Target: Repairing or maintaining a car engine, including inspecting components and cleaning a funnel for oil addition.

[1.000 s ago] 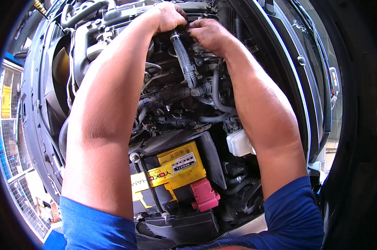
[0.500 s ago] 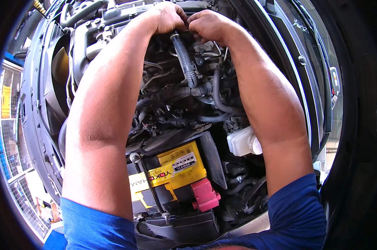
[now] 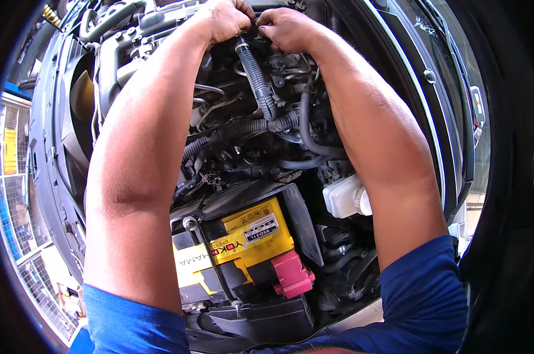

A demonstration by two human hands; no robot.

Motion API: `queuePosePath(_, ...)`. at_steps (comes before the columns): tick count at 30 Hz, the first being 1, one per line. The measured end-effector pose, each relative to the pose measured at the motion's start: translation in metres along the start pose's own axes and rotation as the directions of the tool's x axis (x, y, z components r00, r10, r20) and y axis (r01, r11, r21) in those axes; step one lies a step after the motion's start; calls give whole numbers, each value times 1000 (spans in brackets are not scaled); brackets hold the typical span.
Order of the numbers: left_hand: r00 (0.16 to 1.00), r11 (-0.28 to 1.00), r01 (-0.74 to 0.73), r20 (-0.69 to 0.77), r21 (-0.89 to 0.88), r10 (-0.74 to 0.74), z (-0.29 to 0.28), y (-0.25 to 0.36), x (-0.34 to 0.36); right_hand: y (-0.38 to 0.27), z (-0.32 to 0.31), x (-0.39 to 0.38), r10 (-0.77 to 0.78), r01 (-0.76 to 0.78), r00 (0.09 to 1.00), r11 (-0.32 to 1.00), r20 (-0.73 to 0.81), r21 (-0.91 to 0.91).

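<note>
Both my arms reach over a car's engine bay to the far side. My left hand point(image 3: 227, 20) is closed, its fingers curled by the upper end of a black corrugated conduit point(image 3: 255, 76). Close beside it, across a narrow gap, my right hand point(image 3: 288, 29) has thumb and fingers pinched together. Whatever the fingertips hold is too small or hidden to make out. Below the hands, the conduit runs down to a crosswise corrugated harness point(image 3: 237, 128). A grey rubber hose point(image 3: 307, 127) curves down beneath my right forearm.
A yellow and black battery point(image 3: 258, 227) with a pink terminal cover point(image 3: 293, 275) sits nearest me, under a metal hold-down rod point(image 3: 214, 259). Right of it stands a white fluid reservoir point(image 3: 340, 199). Metal pipes and engine covers point(image 3: 160, 23) lie at the far left.
Both hands have shifted slightly left and stay close together. The right hand's fingers look a little less tucked. The engine parts appear almost in the same place.
</note>
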State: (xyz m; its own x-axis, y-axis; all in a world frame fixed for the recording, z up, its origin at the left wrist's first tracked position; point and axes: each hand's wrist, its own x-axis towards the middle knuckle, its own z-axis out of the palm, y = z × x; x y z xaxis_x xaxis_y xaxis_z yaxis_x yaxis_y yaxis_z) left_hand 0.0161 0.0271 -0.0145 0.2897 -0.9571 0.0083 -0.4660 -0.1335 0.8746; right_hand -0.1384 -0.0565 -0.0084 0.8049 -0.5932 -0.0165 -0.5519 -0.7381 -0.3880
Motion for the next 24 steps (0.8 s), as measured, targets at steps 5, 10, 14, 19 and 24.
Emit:
queuePosePath(5, 997, 999, 43, -68, 8, -42, 2, 6, -2, 7, 2, 0, -1, 1, 1000, 998, 11, 65)
queuePosePath(10, 989, 983, 40, -148, 180, -13, 9, 20, -4, 14, 4, 1, -75, 75, 997, 997, -11, 29)
queuePosePath(14, 988, 923, 30, -150, 385, 31, 12, 26, -2, 13, 5, 1, -99, 99, 994, 995, -44, 15)
queuePosePath(19, 994, 822, 57, -112, 567, 8, 14, 32, 4, 12, 11, 2, -61, 62, 996, 998, -59, 14)
queuePosePath(24, 988, 808, 16, -132, 590, 77, 14, 35, -2, 15, 13, -3, -74, 79, 995, 994, -70, 71)
